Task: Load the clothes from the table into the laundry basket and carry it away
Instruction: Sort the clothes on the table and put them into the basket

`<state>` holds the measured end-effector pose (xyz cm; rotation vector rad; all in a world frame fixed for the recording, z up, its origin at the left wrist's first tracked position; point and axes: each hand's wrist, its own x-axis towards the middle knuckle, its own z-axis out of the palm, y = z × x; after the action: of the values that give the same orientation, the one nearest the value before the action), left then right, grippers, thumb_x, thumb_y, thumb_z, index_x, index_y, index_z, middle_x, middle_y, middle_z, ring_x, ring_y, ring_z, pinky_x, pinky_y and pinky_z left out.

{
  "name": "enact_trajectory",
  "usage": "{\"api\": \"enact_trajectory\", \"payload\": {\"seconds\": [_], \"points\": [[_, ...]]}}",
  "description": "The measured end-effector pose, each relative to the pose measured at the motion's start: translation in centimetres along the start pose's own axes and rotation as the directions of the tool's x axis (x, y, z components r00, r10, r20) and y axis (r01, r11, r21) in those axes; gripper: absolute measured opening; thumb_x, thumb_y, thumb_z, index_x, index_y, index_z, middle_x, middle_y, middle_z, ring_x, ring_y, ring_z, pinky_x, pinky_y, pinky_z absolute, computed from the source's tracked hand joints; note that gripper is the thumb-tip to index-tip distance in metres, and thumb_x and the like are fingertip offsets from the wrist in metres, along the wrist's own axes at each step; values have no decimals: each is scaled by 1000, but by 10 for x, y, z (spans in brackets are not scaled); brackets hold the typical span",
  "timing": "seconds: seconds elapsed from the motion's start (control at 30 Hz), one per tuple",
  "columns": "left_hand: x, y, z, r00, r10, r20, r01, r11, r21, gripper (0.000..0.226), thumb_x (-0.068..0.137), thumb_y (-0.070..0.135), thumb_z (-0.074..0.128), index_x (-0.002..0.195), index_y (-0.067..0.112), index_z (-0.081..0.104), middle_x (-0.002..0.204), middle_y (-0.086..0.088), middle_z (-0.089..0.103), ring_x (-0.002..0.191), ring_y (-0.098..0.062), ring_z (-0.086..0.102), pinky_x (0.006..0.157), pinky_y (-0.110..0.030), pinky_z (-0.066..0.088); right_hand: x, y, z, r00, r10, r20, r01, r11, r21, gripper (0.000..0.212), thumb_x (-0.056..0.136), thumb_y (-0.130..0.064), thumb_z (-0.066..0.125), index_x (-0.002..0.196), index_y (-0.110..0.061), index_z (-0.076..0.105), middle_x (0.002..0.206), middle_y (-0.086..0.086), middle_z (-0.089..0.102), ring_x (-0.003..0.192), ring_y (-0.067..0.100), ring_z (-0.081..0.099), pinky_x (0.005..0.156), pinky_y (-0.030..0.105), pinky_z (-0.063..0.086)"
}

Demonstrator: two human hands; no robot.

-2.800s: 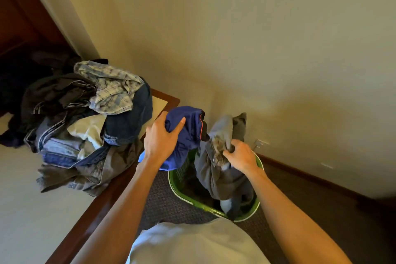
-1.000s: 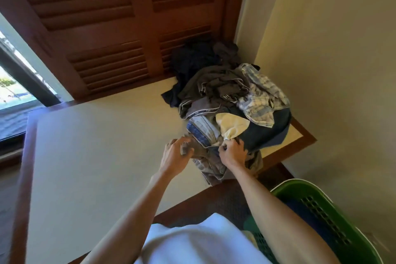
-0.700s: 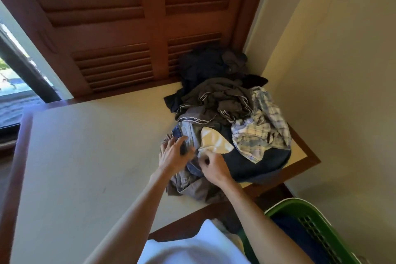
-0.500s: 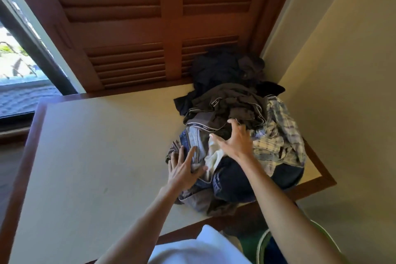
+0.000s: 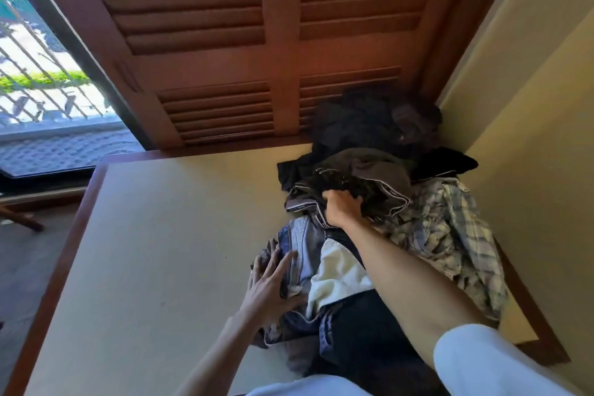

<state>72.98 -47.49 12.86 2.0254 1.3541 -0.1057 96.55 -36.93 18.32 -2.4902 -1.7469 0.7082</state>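
the left hand (image 5: 273,286) lies flat with fingers spread against the pale jeans (image 5: 297,244) at the near left of the clothes pile (image 5: 385,235), likely to steady the heap while something is pulled from above. further right, the right hand (image 5: 342,207) has its fingers curled into the dark trimmed garment (image 5: 363,183) near the top, a grip that looks meant for lifting it off. the pile fills the table (image 5: 160,251)'s right corner by the wall, plaid shirt (image 5: 450,235) at its right edge, and the laundry basket is out of view.

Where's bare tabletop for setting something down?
Free: the cream tabletop from its left wooden rim to the left hand, back to the shutters. Crowded: the right side, under the clothes pile, where the right hand grips a dark garment.
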Motion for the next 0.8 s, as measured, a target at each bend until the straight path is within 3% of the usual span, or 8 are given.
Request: {"api": "enact_trajectory", "payload": {"seconds": [0.07,0.13,0.2,0.3,0.43,0.53,0.67,0.8], "points": [[-4,2,-11,999,32,18,-31,999,-29,103,69,89,51,153,54,3,168,9,-5,154,-22,-13,126,-49,4,-3,-5,-2,998,-33,-56,39,993,108,9,88,-15,56,92,-23,57,110,11,68,114,37,59,99,48,39],[-8,2,-30,1000,16,12,-12,961,-277,102,73,78,66,156,45,18,166,6,19,153,-20,18,122,-43,25,-9,-14,-3,987,-89,-131,119,964,240,22,85,-19,60,74,-20,42,87,9,64,96,38,62,78,40,41],[-10,1,-59,995,-61,-81,-6,758,-652,104,69,79,68,155,38,27,159,4,34,143,-15,37,112,-35,39,-29,-36,-4,957,-179,-227,257,888,382,35,81,-17,65,64,-20,34,65,0,50,77,35,57,65,36,36],[-12,4,-107,981,-147,-123,-55,398,-916,87,79,77,58,151,33,37,152,2,49,131,-15,54,103,-36,46,-64,-83,0,902,-333,-275,431,659,616,26,79,-13,66,65,-10,44,60,10,48,62,26,50,60,44,39],[-21,-6,-151,980,-190,-60,-66,-25,-998,48,99,42,57,134,10,62,129,-19,67,114,-30,67,101,-46,53,-94,-148,9,908,-410,-85,187,217,958,10,84,-7,66,93,-2,67,89,18,70,86,24,66,88,52,55],[-45,-31,-177,919,-356,-172,-137,123,-983,27,93,14,65,118,3,68,112,-26,71,94,-36,71,90,-49,57,-112,-177,21,893,-444,69,-75,5,997,23,84,3,62,106,3,68,102,22,68,100,35,64,102,54,48],[-78,-58,-195,801,-424,-423,-173,512,-841,26,85,12,71,109,21,68,99,-12,74,94,-31,71,86,-49,60,-136,-221,47,800,-561,215,-374,-187,908,44,81,1,55,125,7,60,114,24,64,105,35,62,106,51,46],[-81,-94,-192,687,-390,-613,-96,788,-608,48,84,17,73,125,32,52,110,-9,67,102,-27,66,93,-44,54,-139,-256,74,833,-482,272,-369,-117,922,31,80,-3,57,109,-3,68,95,13,70,89,26,66,80,35,53]]}}
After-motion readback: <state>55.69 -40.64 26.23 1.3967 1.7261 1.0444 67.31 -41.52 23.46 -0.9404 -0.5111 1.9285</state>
